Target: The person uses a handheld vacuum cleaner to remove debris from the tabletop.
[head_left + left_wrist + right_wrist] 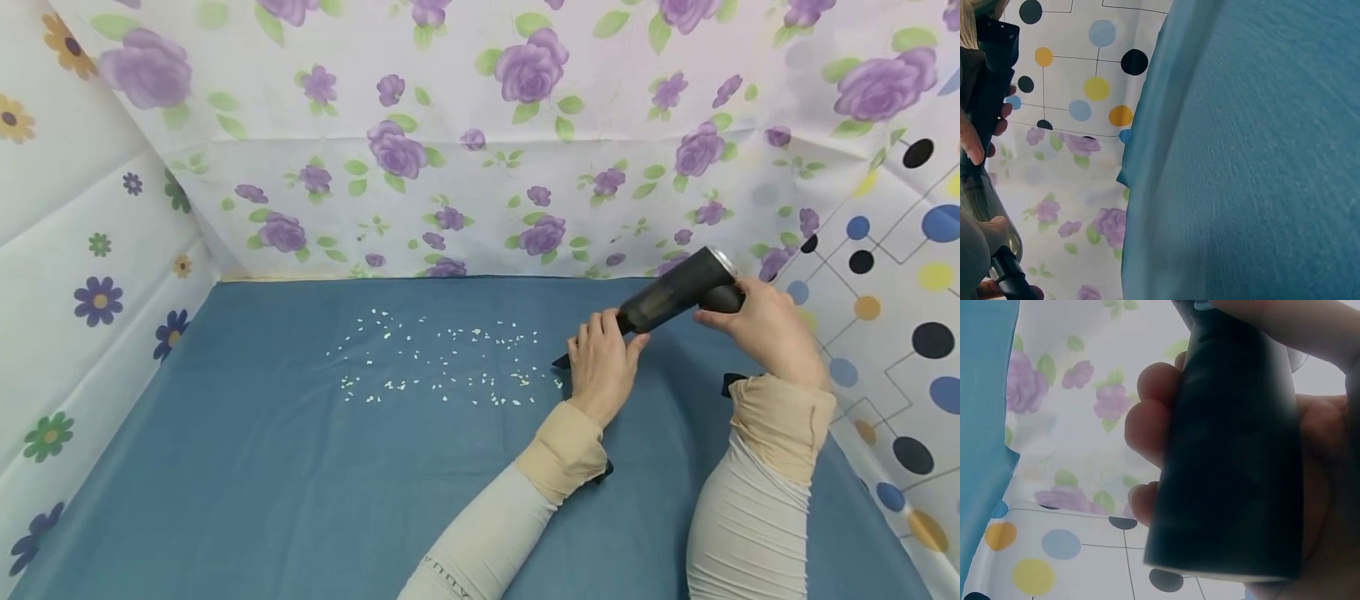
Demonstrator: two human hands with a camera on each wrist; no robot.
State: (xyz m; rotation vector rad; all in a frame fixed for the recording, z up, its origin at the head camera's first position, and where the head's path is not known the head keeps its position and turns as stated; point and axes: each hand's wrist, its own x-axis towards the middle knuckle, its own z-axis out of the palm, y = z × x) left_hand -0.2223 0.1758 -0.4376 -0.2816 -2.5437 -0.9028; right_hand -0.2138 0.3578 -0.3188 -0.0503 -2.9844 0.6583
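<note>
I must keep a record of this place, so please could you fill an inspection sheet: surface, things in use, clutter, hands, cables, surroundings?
Surface: blue cloth, lightly creased.
Things in use: black vacuum, tilted, its nozzle low at the right edge of scattered pale bits; whether it touches the cloth, I cannot tell.
Clutter: nothing seen besides the bits.
Left hand: grips the vacuum near its nozzle.
Right hand: grips its handle.
Cables: nothing seen.
Surroundings: purple floral sheet behind, daisy sheet left, dotted sheet right.
</note>
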